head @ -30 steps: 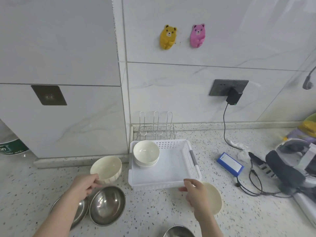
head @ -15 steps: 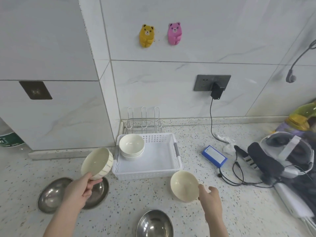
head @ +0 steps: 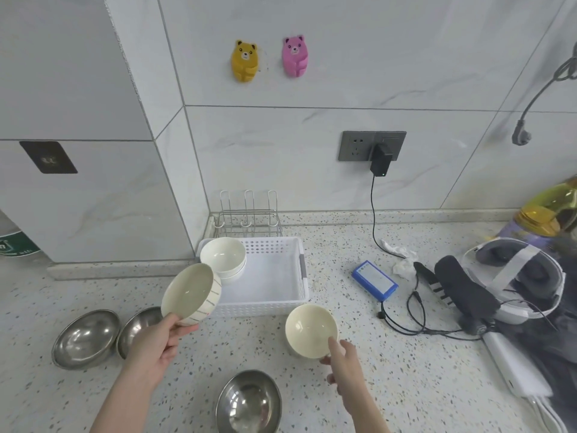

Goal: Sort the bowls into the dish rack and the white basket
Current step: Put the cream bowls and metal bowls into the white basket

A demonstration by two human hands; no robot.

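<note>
My left hand grips a cream striped bowl by its rim and holds it tilted in the air, just left of the white basket. My right hand pinches the rim of a plain cream bowl in front of the basket. Stacked white bowls sit in the basket's far left corner. The wire dish rack stands empty behind the basket. Two steel bowls lie at the left and a third steel bowl sits near the front edge.
A blue box, black cables, a headset and a white power strip crowd the counter at the right. A charger hangs from the wall socket. A wall corner juts out at the left.
Both hands have lifted their cream bowls a little and brought them nearer the basket. The view has shifted slightly to the left.
</note>
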